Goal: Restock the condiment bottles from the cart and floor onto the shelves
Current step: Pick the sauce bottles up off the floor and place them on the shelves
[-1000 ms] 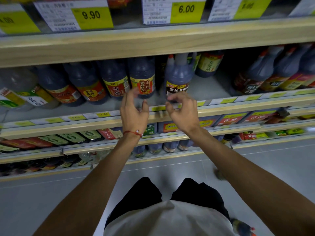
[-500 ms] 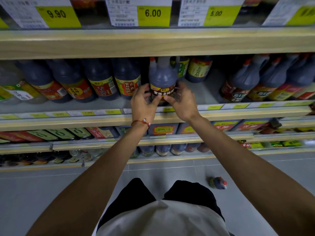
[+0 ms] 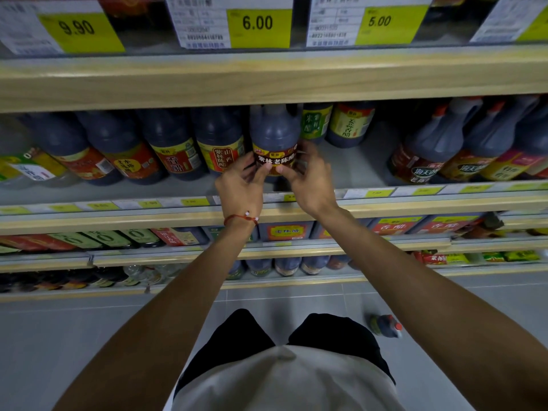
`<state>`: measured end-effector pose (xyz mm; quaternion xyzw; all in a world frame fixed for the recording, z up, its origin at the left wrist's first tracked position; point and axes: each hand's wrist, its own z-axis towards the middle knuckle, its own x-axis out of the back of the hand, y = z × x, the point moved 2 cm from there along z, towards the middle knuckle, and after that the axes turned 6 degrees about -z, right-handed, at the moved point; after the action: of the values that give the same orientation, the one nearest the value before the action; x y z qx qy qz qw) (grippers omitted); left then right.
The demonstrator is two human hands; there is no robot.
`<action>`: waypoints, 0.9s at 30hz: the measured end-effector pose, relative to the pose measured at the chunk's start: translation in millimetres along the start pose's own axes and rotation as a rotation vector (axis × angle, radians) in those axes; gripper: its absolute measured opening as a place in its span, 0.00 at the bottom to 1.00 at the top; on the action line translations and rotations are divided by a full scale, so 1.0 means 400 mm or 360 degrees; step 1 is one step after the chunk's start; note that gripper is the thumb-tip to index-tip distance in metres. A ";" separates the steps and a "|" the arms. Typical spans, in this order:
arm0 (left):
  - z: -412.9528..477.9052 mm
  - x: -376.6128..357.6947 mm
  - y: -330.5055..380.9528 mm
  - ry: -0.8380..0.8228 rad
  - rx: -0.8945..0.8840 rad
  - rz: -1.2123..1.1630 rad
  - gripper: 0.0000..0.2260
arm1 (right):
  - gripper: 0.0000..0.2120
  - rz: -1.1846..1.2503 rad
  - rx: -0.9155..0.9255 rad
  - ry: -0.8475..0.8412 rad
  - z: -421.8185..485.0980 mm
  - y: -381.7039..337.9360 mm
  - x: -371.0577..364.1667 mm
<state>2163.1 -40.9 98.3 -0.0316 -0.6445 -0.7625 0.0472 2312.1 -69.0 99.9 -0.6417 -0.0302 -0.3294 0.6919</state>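
Since a second ago both hands have been closing in from the shelf lip, and they are now gripping the dark vinegar bottle (image 3: 274, 137), which is standing upright on the middle shelf (image 3: 415, 203), close to its front edge. The left hand (image 3: 240, 185) is curling its fingers round the left side of the bottle's brown label, thumb lying on the front; the right hand (image 3: 311, 182) is pinching the label's right side in the same way, so the two thumbs are nearly meeting under the printed characters. A red cord bracelet (image 3: 240, 218) is sitting on the left wrist, below the bottle. Just left of the bottle a row of dark bottles (image 3: 219, 143) with red and yellow labels is standing, the nearest one touching or almost touching it. Just right of it and further back, a green-labelled bottle (image 3: 315, 123) and a yellow-labelled bottle (image 3: 351, 123) are standing side by side. Well to the right, handled jugs (image 3: 430, 149) are leaning in a group. Above the bottle, a 6.00 price tag (image 3: 258, 23) is hanging on the upper shelf. Far below and to the right, a small bottle (image 3: 385, 326) is lying on the floor.
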 end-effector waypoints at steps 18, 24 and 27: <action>0.005 0.031 0.011 -0.0015 0.0019 0.0129 0.18 | 0.36 -0.0014 -0.0024 0.0044 -0.001 0.008 -0.037; 0.003 0.038 0.017 -0.0087 0.0021 0.0193 0.18 | 0.34 -0.0078 -0.0048 0.0068 -0.009 0.002 -0.034; 0.007 0.039 0.017 -0.0177 0.0092 0.0177 0.20 | 0.35 -0.0147 -0.0052 0.0053 -0.017 -0.010 -0.031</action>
<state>2148.4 -39.8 107.2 -0.1082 -0.6651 -0.7369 0.0545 2297.8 -69.6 96.5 -0.6452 -0.0430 -0.3721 0.6659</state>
